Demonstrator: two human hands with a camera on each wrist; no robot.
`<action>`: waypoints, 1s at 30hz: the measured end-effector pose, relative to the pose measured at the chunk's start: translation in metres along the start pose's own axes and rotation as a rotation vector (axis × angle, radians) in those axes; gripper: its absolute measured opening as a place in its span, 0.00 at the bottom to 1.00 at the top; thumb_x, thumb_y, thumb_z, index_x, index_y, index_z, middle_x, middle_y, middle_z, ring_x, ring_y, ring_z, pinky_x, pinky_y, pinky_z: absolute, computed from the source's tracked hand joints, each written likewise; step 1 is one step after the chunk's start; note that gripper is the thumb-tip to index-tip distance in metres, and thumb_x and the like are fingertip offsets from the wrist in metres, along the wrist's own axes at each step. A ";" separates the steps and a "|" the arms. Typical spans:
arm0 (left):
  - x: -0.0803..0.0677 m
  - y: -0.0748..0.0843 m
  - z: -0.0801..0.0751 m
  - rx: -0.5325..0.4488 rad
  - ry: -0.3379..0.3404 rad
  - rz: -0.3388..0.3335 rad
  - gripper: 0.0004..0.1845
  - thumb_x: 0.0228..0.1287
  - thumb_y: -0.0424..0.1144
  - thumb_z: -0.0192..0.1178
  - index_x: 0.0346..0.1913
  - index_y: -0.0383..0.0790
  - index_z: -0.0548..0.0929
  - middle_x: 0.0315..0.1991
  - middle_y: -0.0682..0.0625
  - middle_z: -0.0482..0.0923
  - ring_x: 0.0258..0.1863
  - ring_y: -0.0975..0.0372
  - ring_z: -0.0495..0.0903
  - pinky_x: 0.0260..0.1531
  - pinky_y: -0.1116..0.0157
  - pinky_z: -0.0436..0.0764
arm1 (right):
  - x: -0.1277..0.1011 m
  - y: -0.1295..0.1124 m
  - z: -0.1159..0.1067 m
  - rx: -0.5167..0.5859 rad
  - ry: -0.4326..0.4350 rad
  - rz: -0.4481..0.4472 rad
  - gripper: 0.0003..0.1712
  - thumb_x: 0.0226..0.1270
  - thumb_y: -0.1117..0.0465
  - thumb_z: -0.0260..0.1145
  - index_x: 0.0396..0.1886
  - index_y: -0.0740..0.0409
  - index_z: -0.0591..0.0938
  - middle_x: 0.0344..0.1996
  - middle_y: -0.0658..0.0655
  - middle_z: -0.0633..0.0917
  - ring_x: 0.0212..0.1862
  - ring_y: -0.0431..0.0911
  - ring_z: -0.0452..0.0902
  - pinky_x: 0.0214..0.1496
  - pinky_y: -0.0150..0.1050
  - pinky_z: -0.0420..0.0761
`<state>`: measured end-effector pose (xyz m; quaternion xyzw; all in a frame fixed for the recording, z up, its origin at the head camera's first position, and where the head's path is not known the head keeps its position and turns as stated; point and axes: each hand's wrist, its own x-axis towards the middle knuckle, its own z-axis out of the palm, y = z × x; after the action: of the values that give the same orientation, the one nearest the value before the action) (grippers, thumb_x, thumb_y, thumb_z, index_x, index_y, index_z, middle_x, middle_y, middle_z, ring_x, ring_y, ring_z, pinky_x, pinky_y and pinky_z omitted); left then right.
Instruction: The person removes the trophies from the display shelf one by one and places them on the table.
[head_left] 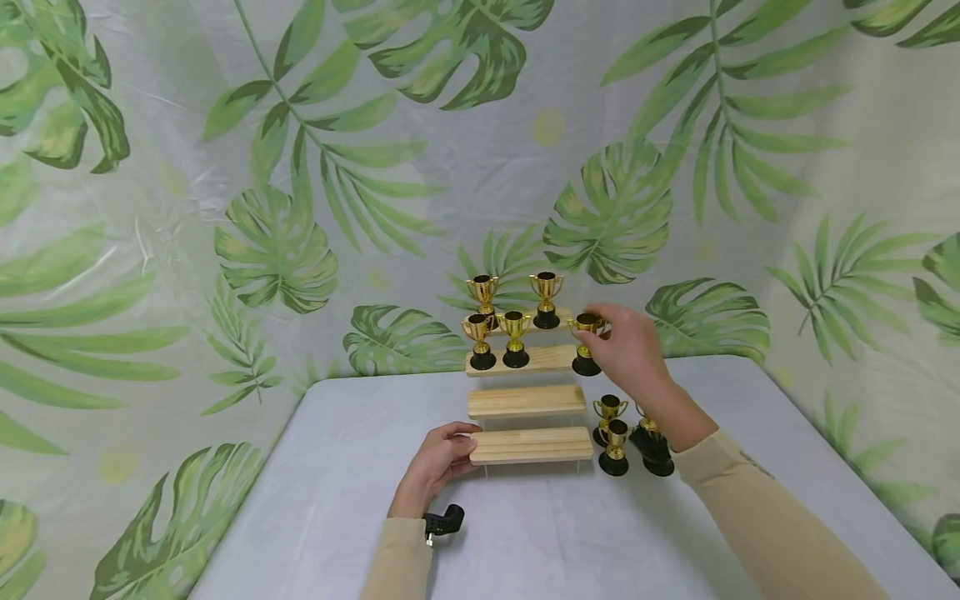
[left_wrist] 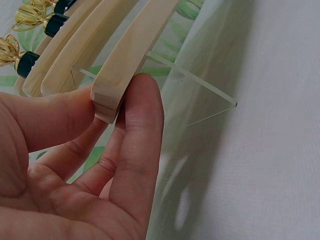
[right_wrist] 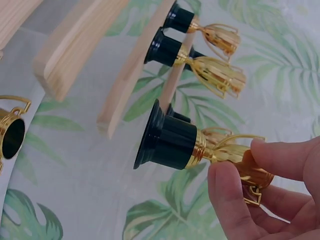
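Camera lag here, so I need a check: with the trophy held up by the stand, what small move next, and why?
Probably ease the held trophy left and set it on the third step, beside its two trophies. The right hand pinches it just off that step's right end; the left hand grips the bottom step.

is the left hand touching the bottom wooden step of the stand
Touching. The left wrist view shows the left hand pinching the end of the bottom wooden step between thumb and fingers; the head view agrees.

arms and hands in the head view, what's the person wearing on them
Both arms are covered by long, close-fitting beige sleeves that end at the wrists. The left hand and right hand are bare. A small black device sits at the left wrist.
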<state>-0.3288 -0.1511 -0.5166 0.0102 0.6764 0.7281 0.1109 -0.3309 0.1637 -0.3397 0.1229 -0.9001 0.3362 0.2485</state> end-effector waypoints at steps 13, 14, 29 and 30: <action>0.001 -0.002 -0.001 -0.004 0.005 0.002 0.17 0.65 0.27 0.60 0.57 0.28 0.80 0.39 0.43 0.77 0.35 0.55 0.82 0.34 0.61 0.85 | -0.010 0.003 -0.011 -0.080 0.005 -0.054 0.23 0.67 0.59 0.72 0.60 0.59 0.82 0.44 0.63 0.82 0.34 0.52 0.82 0.32 0.48 0.81; 0.000 -0.002 -0.001 -0.006 0.006 0.001 0.17 0.65 0.27 0.60 0.56 0.28 0.80 0.38 0.43 0.77 0.35 0.55 0.82 0.35 0.61 0.85 | -0.011 0.003 -0.012 -0.077 0.004 -0.061 0.23 0.67 0.60 0.72 0.60 0.60 0.82 0.44 0.62 0.82 0.34 0.52 0.82 0.32 0.48 0.81; -0.001 0.002 0.001 0.017 0.002 -0.012 0.19 0.66 0.28 0.60 0.59 0.28 0.79 0.40 0.42 0.78 0.37 0.54 0.82 0.35 0.60 0.85 | -0.031 0.009 -0.028 -0.078 -0.027 -0.059 0.22 0.67 0.60 0.72 0.60 0.59 0.82 0.44 0.62 0.82 0.33 0.50 0.82 0.30 0.46 0.80; -0.002 0.003 0.001 0.020 -0.001 -0.011 0.19 0.66 0.28 0.60 0.60 0.28 0.78 0.41 0.42 0.78 0.37 0.54 0.82 0.35 0.60 0.85 | -0.032 0.010 -0.029 -0.079 -0.028 -0.056 0.22 0.67 0.60 0.71 0.60 0.59 0.82 0.45 0.62 0.83 0.33 0.50 0.82 0.30 0.46 0.80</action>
<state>-0.3272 -0.1507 -0.5135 0.0079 0.6837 0.7206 0.1149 -0.2969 0.1916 -0.3435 0.1427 -0.9122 0.2916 0.2498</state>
